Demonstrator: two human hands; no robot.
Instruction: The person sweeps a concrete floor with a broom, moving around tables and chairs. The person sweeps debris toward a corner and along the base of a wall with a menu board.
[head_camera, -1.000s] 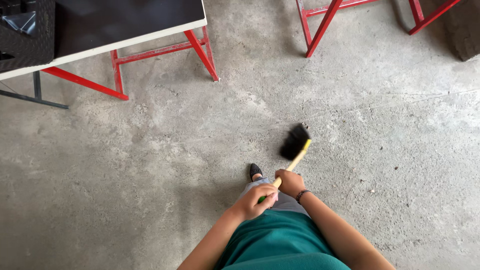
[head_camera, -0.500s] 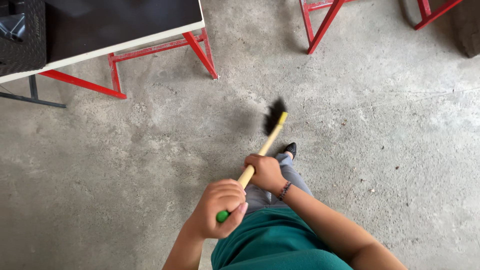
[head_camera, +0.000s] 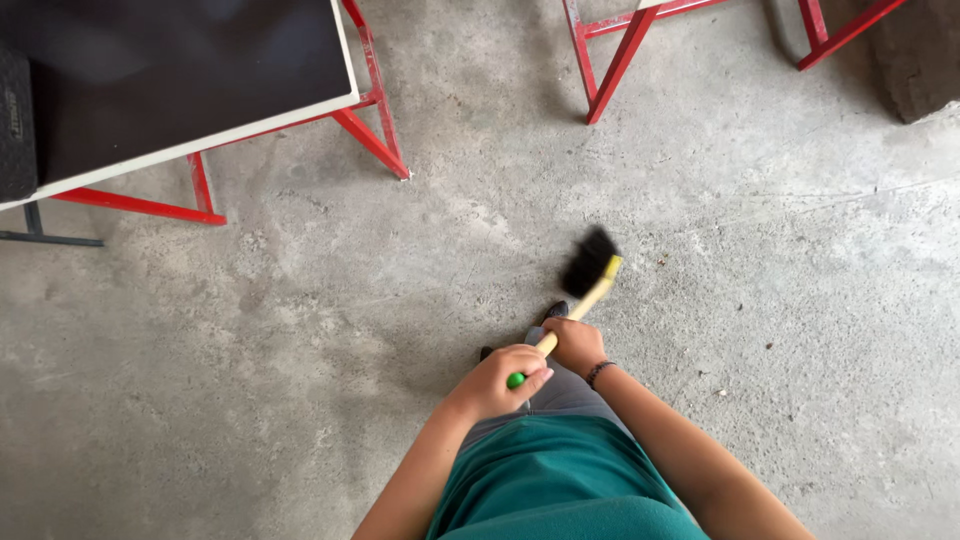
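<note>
- While the broom (head_camera: 588, 275) is gripped by both closed hands, left hand (head_camera: 500, 382) at the green handle end and right hand (head_camera: 576, 345) further down, its bristles at frame centre are best kept low on the floor (head_camera: 250, 380).
- Strokes should be kept short, clear of the red desk (head_camera: 370, 130) legs at upper left.

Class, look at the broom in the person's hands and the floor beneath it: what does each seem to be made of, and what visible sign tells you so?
Broom: the handle looks like pale wood or yellow-painted wood with a green plastic-looking end cap; the black bristles are blurred, probably synthetic fibre. Both the left hand and the right hand grip it. Floor: bare concrete, matte grey, mottled and faintly cracked.
</note>
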